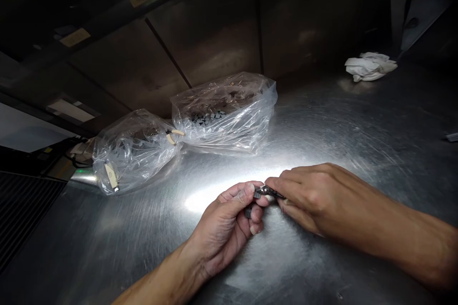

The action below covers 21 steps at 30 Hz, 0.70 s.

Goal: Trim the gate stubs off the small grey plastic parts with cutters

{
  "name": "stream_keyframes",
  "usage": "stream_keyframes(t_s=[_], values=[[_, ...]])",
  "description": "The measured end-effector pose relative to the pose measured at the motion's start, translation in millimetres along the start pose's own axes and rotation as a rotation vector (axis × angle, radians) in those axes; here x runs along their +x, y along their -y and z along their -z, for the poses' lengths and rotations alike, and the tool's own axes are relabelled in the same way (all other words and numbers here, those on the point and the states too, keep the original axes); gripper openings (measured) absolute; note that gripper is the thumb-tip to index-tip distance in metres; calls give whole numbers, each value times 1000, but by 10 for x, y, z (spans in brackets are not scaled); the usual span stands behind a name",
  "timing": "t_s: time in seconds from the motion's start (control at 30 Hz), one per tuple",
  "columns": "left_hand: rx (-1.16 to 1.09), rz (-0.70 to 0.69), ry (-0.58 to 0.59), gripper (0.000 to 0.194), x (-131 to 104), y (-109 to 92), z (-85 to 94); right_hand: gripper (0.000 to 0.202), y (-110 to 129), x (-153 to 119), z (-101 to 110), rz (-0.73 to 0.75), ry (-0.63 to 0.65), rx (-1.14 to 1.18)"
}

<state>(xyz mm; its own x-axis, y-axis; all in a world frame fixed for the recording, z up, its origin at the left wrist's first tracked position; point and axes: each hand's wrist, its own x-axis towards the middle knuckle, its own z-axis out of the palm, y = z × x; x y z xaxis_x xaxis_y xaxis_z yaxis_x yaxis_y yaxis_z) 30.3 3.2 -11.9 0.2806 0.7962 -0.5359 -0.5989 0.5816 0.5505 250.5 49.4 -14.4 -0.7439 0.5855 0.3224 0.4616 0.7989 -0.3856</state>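
Note:
My left hand (229,219) is closed, pinching a small dark grey block (256,195) between thumb and index finger. A second dark grey piece (248,211) sits lower, among the curled fingers. My right hand (315,195) wraps around a pair of small pliers (268,191), whose dark metal jaws point left and meet the block at my left fingertips. The grip hides most of the pliers' handles. Both hands are above the metal table (322,267).
Two clear plastic bags stand at the back left: one bag (236,128) contains several small grey blocks (207,117), the other bag (139,152) sits beside it. Cream-handled pliers (171,137) and a cream-coloured tool (111,176) lie against them. A crumpled white cloth (370,66) rests at the back right.

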Motion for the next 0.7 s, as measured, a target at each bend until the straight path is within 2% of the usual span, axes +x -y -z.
stream_keyframes(t_s=[0.17, 0.33, 0.47, 0.7], values=[[5, -1, -4, 34, 5, -6, 12, 17, 1, 5, 4, -20, 13, 81], [6, -11, -28, 31, -10, -23, -16, 19, -13, 28, 94, -85, -7, 186], [9, -17, -38, 37, -14, -28, -39, 17, -16, 11, 115, -111, 6, 109], [12, -17, 1, 37, -10, -14, -41, 13, -14, -13, 60, -49, 9, 2]])
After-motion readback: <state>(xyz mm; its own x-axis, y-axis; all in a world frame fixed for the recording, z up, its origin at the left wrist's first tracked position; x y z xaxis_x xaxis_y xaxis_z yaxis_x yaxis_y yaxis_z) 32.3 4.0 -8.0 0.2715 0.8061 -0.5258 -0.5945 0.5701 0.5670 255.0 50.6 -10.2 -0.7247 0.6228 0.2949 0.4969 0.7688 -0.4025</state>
